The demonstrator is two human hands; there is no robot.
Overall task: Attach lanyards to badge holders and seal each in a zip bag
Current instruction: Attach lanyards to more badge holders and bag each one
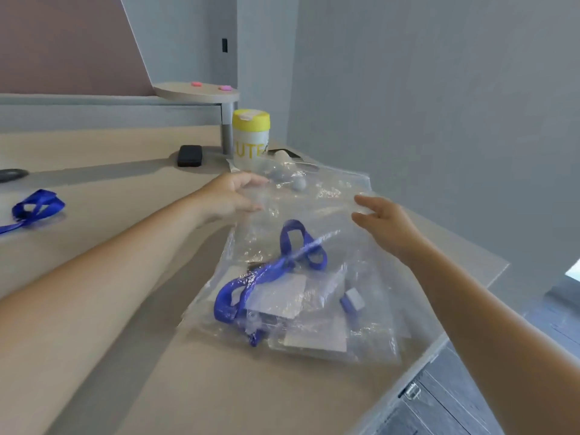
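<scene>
A clear zip bag (317, 211) lies on the desk with a blue lanyard (266, 271) and a clear badge holder (282, 296) inside it. Under it lie more filled bags (370, 334). My left hand (233, 194) pinches the bag's top left edge. My right hand (381, 219) touches the top right edge with fingers spread. A loose blue lanyard (36, 207) lies at the far left of the desk.
A yellow-lidded canister (251, 136) stands behind the bags, next to a black case (190, 156) and a grey post holding a round shelf (196, 93). The desk edge (439, 340) drops off at the right. A grey wall rises close behind.
</scene>
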